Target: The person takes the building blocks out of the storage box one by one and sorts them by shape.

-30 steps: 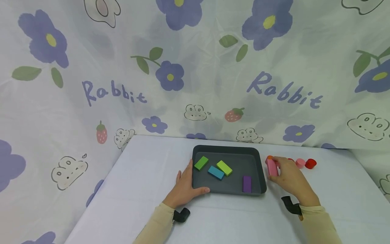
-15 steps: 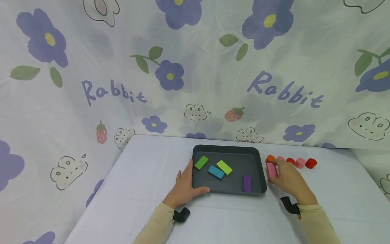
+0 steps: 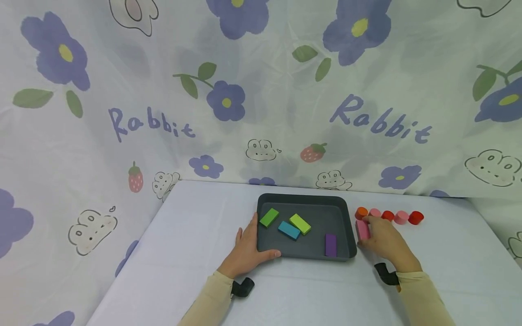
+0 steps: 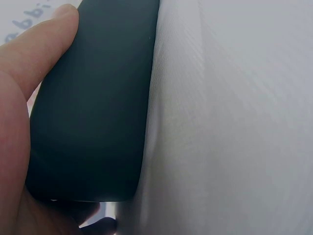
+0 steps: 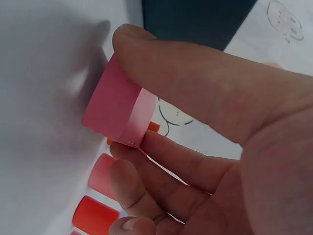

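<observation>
My left hand rests against the front left corner of a dark grey tray. Its thumb lies along the front wall and the other fingers run up the left side, spread. Beside the tray's right wall, my right hand pinches a pink rectangular block by its two ends, thumb at the near end. The right wrist view shows the pink block low over or on the white cloth; contact is unclear. Inside the tray lie a green block, a lime block, a blue block and a purple block.
Behind my right hand, a row of short cylinders runs to the right: an orange cylinder, then pink and red ones, ending with a red cylinder. A printed curtain hangs behind the white-covered table.
My right hand has come slightly nearer me and lower with the pink block, uncovering the orange cylinder and more of the row. The left hand and tray stay put.
</observation>
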{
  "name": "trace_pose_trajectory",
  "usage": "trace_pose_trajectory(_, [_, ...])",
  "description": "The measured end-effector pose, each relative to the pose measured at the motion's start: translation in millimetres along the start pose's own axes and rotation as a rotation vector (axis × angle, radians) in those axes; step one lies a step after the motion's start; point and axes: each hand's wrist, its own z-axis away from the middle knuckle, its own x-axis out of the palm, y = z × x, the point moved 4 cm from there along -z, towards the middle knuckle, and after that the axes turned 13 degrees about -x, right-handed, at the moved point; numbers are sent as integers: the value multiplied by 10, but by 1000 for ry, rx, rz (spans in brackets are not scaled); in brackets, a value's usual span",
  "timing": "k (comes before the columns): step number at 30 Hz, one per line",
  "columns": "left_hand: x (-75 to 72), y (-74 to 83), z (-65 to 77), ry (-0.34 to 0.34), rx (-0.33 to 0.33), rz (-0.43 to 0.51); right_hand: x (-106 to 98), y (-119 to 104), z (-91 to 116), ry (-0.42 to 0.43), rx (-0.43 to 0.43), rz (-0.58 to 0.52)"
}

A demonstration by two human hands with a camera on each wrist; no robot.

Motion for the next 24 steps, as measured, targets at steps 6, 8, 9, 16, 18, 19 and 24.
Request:
trace_pose_trajectory(6, [-7,4,6,3,3,6,25,16,-12,-18,20,20])
trace_pose_trajectory(8, [-8,4,6,3,2,5,39,26,-17,-24,30,27])
trace_pose_trajectory(9, [-8,3,6,4,2,4,46,33,-19,-27,34,29])
trace_pose_trajectory(16, [-7,-5,7,4,-4,1,64,52,-22,-26,31,39])
trace_pose_trajectory(18, [-6,-7,6,4,-3,2,62,49,-21,-26,28,39])
trace_pose_trajectory(19, [-7,-6,8,5,-4,1,62,49,-20,-26,26,40])
trace_pose_trajectory(24, [-14,7,16,4,-4,2,49,39,-22,-30,15,44])
